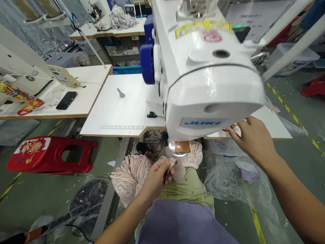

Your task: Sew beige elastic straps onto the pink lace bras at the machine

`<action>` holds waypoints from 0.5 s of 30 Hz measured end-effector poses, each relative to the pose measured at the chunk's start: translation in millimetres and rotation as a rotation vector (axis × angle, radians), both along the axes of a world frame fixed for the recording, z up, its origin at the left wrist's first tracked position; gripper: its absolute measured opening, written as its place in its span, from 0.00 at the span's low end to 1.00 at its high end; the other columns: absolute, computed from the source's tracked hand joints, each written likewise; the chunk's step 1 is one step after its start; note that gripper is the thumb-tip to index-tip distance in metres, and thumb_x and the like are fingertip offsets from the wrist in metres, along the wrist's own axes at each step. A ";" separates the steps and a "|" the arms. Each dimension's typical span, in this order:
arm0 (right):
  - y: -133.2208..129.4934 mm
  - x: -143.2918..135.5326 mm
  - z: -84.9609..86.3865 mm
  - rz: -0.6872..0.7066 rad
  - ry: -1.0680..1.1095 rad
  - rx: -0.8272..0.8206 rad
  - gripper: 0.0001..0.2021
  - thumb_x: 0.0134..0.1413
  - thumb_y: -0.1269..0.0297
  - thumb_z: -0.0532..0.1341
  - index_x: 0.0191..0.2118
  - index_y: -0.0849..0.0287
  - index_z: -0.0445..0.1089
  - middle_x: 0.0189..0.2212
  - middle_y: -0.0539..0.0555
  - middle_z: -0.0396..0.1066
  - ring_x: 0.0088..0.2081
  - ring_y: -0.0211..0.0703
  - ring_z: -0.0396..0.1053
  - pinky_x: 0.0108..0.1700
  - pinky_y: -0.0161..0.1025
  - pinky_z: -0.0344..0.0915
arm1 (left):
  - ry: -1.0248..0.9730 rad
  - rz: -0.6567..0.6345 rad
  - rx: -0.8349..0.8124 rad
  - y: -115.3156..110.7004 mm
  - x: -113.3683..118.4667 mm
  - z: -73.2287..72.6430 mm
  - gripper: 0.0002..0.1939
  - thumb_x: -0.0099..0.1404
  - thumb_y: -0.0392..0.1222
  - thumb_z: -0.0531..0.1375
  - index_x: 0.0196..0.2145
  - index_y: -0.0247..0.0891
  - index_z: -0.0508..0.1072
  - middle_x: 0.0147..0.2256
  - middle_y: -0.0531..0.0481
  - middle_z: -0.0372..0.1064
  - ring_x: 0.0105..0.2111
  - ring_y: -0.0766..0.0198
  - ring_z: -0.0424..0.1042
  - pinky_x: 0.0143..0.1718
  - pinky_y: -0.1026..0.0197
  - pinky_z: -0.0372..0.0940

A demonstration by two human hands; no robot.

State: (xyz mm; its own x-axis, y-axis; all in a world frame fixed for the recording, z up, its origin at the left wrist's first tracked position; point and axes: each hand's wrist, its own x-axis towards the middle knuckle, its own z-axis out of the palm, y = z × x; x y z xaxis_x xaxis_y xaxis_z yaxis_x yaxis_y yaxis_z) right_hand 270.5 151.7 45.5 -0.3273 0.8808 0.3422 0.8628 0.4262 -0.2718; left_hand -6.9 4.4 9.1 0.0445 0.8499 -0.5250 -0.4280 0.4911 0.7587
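Pale pink fabric piece [179, 170], small and rounded, lay at the fingertips of the left hand [160, 171]. Left thumb and fingers were pinched together on its upper edge. Piece hung on the far right side of that hand, just below the shiny metal bed with a brown patch [182, 146] under the big white JUKI sewing machine head [213, 91]. Long axis seemed to slope down and right from the pinch; folds made it hard to be sure. Left hand was clearly nearer to piece and bed; right hand [255, 139] was well apart, off to the right beside the machine head, over the white tabletop section [274, 127]. Right thumb was near a small red-and-white item [228, 129]; fingers partly hidden, so couldn't tell whether they gripped it. Gathered pale pink lace bundle [130, 173] sat left of the left hand; another pale pink lace portion [196, 155] showed right of the bed. Light green cloth [188, 189] lay below, across the wearer's lap.
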 end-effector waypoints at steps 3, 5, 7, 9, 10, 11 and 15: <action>-40.7 -35.5 -9.7 0.262 0.044 0.023 0.17 0.62 0.51 0.56 0.47 0.57 0.70 0.40 0.63 0.75 0.42 0.56 0.74 0.42 0.50 0.71 | -0.060 -0.297 -0.061 5.8 0.5 12.9 0.14 0.54 0.52 0.61 0.27 0.37 0.69 0.24 0.52 0.69 0.17 0.73 0.59 0.18 0.67 0.51; -71.9 -57.4 -23.4 0.608 0.039 -0.118 0.13 0.64 0.59 0.55 0.49 0.55 0.71 0.45 0.61 0.76 0.44 0.51 0.75 0.42 0.45 0.72 | 0.003 -0.505 -0.056 9.3 1.7 19.4 0.12 0.56 0.50 0.57 0.26 0.38 0.68 0.23 0.52 0.69 0.16 0.71 0.59 0.18 0.66 0.53; -88.6 -69.2 -35.7 0.774 0.063 -0.257 0.15 0.65 0.67 0.50 0.46 0.53 0.73 0.42 0.58 0.77 0.41 0.47 0.76 0.39 0.41 0.72 | 0.125 -0.605 -0.018 9.3 2.5 20.5 0.11 0.58 0.49 0.55 0.26 0.39 0.69 0.22 0.53 0.66 0.16 0.69 0.58 0.19 0.65 0.54; -87.8 -68.7 -42.4 0.690 0.142 -0.341 0.16 0.65 0.67 0.49 0.42 0.54 0.75 0.39 0.57 0.78 0.38 0.47 0.76 0.36 0.40 0.71 | 0.399 -0.507 0.092 3.2 2.5 14.3 0.10 0.60 0.47 0.55 0.29 0.39 0.72 0.23 0.52 0.67 0.20 0.66 0.62 0.24 0.62 0.58; -83.3 -64.9 -43.5 0.568 0.197 -0.367 0.15 0.64 0.65 0.50 0.39 0.54 0.75 0.36 0.57 0.78 0.36 0.47 0.76 0.35 0.40 0.70 | 0.583 -0.388 0.168 -2.1 2.8 8.3 0.10 0.61 0.46 0.56 0.32 0.39 0.73 0.26 0.50 0.68 0.24 0.63 0.65 0.28 0.60 0.61; -78.0 -60.2 -43.4 0.410 0.265 -0.390 0.13 0.63 0.62 0.53 0.37 0.55 0.74 0.32 0.56 0.78 0.33 0.46 0.75 0.34 0.40 0.69 | 0.775 -0.253 0.256 -8.2 3.7 0.6 0.10 0.63 0.46 0.56 0.34 0.39 0.74 0.29 0.47 0.69 0.29 0.59 0.68 0.34 0.58 0.63; -72.2 -54.8 -38.7 -0.097 0.773 -0.743 0.16 0.53 0.48 0.61 0.27 0.56 0.65 0.18 0.48 0.64 0.20 0.37 0.61 0.23 0.34 0.60 | 0.681 -0.166 0.347 -30.3 23.0 -37.4 0.26 0.64 0.55 0.58 0.55 0.38 0.68 0.35 0.43 0.73 0.37 0.54 0.71 0.43 0.50 0.65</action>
